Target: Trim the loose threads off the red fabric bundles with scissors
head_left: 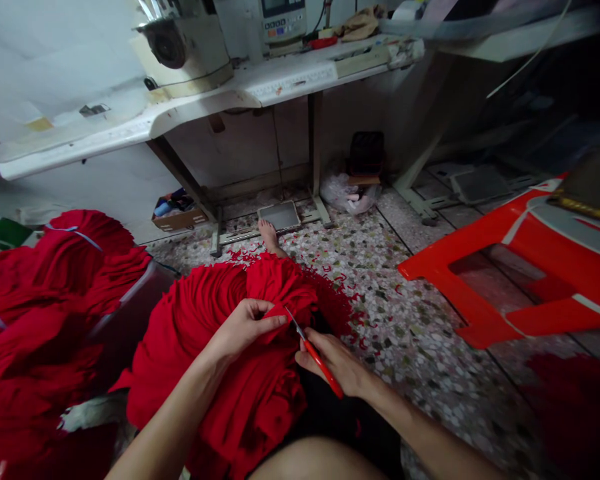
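A large heap of red fabric pieces [195, 333] lies across my lap, folded in many layers. My left hand [247, 325] pinches the edge of one red piece between thumb and fingers. Close beside it, my right hand [333, 360] grips scissors [321, 367] with red-orange handles. Their blade tips point up and left, right at the fabric edge near my left fingertips. Whether the blades are touching the cloth I cannot tell.
Bundles of red fabric [80, 260] tied with pale strips fill a bin at left. Red scraps [340, 300] litter the speckled floor. An orange stool [480, 280] stands at right. Ahead is a white sewing table [280, 87] with a machine [180, 53] and, below, a pedal [279, 215].
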Motion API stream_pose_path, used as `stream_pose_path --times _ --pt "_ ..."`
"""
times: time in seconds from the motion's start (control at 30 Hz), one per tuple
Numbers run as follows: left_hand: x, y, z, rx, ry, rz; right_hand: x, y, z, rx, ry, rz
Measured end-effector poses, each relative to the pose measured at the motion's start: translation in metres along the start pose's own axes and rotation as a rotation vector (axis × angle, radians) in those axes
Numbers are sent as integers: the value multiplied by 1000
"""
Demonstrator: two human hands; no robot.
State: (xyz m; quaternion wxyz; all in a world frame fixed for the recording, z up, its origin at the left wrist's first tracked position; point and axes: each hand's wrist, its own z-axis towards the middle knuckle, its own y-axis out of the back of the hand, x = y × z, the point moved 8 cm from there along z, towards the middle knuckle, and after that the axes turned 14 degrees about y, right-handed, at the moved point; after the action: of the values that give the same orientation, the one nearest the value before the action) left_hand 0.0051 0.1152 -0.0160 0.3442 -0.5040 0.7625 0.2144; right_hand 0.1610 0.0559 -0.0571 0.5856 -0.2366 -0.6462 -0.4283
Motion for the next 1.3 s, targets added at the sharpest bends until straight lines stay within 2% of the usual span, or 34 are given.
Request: stream_pose_path --times 0.27,0.47,0.57,0.93,1.03,1.2,1.3 --pt "11 2 5 10 78 3 -27 -5 -10 -80 -129 91" --pt "9 -5 7 35 78 26 -14 -4 -17 1 -28 41" --pt "6 -12 6 56 72 68 -9 -3 -16 12 -24 10" --pt "6 -21 3 113 64 173 -11 0 -11 -42 -9 24" --pt "6 -23 3 123 62 169 -18 -3 -12 -87 -43 43" --pt "5 -23 2 105 62 142 -42 -11 -25 -270 -159 199" --pt "7 -17 1 63 80 86 -45 -14 -34 -257 -181 247"
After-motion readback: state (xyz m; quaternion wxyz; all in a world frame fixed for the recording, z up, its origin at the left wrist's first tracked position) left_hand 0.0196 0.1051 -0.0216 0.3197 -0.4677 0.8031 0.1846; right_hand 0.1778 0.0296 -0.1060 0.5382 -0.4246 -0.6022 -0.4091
